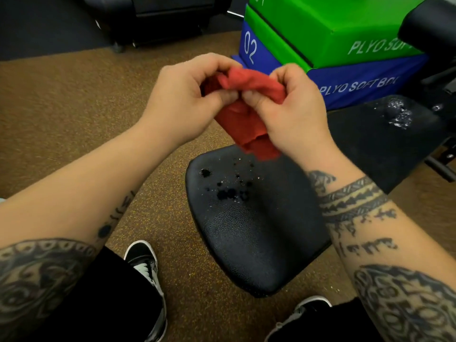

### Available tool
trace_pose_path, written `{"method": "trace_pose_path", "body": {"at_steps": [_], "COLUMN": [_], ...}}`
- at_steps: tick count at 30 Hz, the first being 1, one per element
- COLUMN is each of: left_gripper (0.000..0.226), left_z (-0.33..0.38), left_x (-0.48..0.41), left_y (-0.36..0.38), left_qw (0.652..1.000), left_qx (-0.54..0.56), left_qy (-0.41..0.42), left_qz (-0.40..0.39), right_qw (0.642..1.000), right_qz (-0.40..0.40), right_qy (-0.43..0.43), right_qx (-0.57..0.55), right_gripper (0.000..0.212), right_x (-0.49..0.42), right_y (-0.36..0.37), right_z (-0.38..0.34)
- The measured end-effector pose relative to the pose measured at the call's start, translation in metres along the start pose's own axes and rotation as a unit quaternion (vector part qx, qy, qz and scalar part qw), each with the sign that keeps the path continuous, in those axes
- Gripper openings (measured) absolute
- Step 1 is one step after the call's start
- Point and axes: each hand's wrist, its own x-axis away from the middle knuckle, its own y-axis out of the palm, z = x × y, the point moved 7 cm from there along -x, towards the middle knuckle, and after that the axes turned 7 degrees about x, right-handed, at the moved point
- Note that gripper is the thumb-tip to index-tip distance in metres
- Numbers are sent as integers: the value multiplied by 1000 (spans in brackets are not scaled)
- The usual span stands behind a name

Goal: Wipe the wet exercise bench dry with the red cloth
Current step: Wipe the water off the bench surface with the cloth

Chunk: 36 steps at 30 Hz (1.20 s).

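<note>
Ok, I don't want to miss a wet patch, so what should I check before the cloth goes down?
1. Red cloth gripped by left hand and right hand: ok.
2. Cloth opened flat: not ok, bunched.
3. Cloth down on the bench: not ok, held above it.
4. Wet spots found: ok, droplets on near pad, puddle on far pad.
5. Cloth dry enough: cannot tell.
</note>
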Motion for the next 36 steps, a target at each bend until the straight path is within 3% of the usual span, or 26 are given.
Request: {"method": "trace_pose_path", "body": {"at_steps": [2, 4, 7, 9, 11, 13, 17, 19, 21, 23, 25, 27, 30, 36], "left_gripper": [25, 23, 39, 36, 35, 42, 48, 40, 29, 20, 19, 26, 29, 26], "left_z": [-12, -25, -27, -20, -17, -18, -26, -41, -61, -80, -94, -105, -112, -117], "left_x": [-4, -2, 1, 1, 1, 0, 2, 6, 14, 26, 40, 59, 76, 72], "left_y": [-7, -7, 3, 7, 9, 11, 13, 10, 8, 12, 22, 32, 39, 38], "left_qw": [999, 983, 925, 915, 923, 924, 876, 884, 908, 911, 901, 864, 828, 836], "left_qx": [11, 140, 340, 367, 352, 350, 441, 404, 292, 177, 30, -87, -78, -55], "left_qy": [-42, -113, -166, -161, -145, -146, -195, -237, -301, -369, -401, -411, -454, -458], "left_qz": [28, 32, 40, 55, 61, 56, 18, 9, -9, -56, -162, -278, -320, -299], "right_qw": [998, 996, 987, 976, 972, 974, 992, 996, 995, 979, 949, 920, 917, 921], "right_qz": [-48, -86, -153, -183, -164, -144, -41, 29, 49, 2, -95, -181, -180, -172], "right_qy": [-2, 0, 12, 25, 25, 26, 26, 44, 81, 123, 149, 172, 156, 107], "right_qx": [34, 39, -55, -114, -164, -172, -118, -70, 35, 162, 262, 303, 320, 332], "right_gripper": [40, 39, 30, 63, 67, 48, 23, 25, 33, 34, 31, 35, 36, 23], "right_x": [-13, -19, -14, -5, -1, 0, -4, -4, -1, 8, 25, 47, 62, 76], "right_y": [5, 12, 30, 41, 41, 36, 3, -20, -35, -32, -11, 10, 18, 26], "right_z": [-8, -9, -8, -10, -13, -11, 2, 14, 30, 52, 73, 86, 83, 66]}}
